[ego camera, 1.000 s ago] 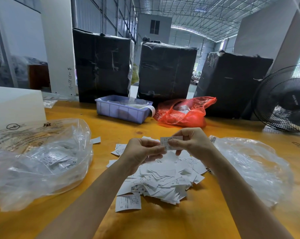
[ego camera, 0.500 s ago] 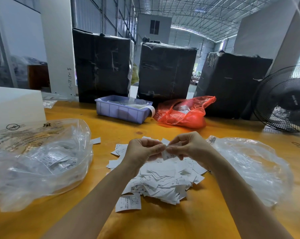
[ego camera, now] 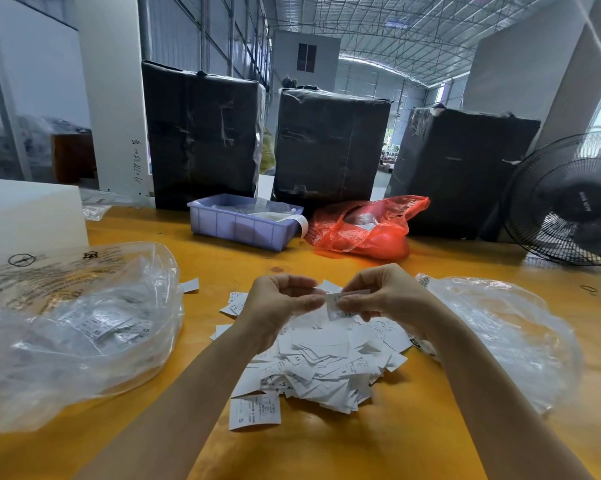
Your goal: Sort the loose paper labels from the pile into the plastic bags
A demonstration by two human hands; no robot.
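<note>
**Warehouse sorting table: one label lifted from the heap**

Beneath a steel-trussed warehouse roof, on an orange wooden table (ego camera: 430, 427), we hold a single white paper label (ego camera: 334, 305) just above the pile of loose labels (ego camera: 321, 367). Our right hand (ego camera: 384, 299) pinches the slip between thumb and curled fingers; our left hand (ego camera: 275, 306) meets it at the slip's left edge, fingertips drawn together against the paper, though we cannot tell how firmly it grips. Both hands hang close together over the far side of the heap.

Some slips in the pile show size letters, XS and S among them, and one larger label (ego camera: 254, 412) lies flat at the near edge, printed side up. A few strays sit just beyond the heap on its left.

To our left, a clear plastic bag (ego camera: 77, 327) with printed warnings lies crumpled on the table, labels marked XS visible inside it. To our right, a second clear bag (ego camera: 510, 344) lies beside the pile, its edge touching the outermost slips.

Farther back sit a lilac plastic tray (ego camera: 240, 227) and a red plastic bag (ego camera: 365, 230), side by side. Behind them stand three black-wrapped bales (ego camera: 330, 143). A black fan (ego camera: 569, 202) stands at the right edge, and a white box (ego camera: 25, 213) at the far left.
</note>
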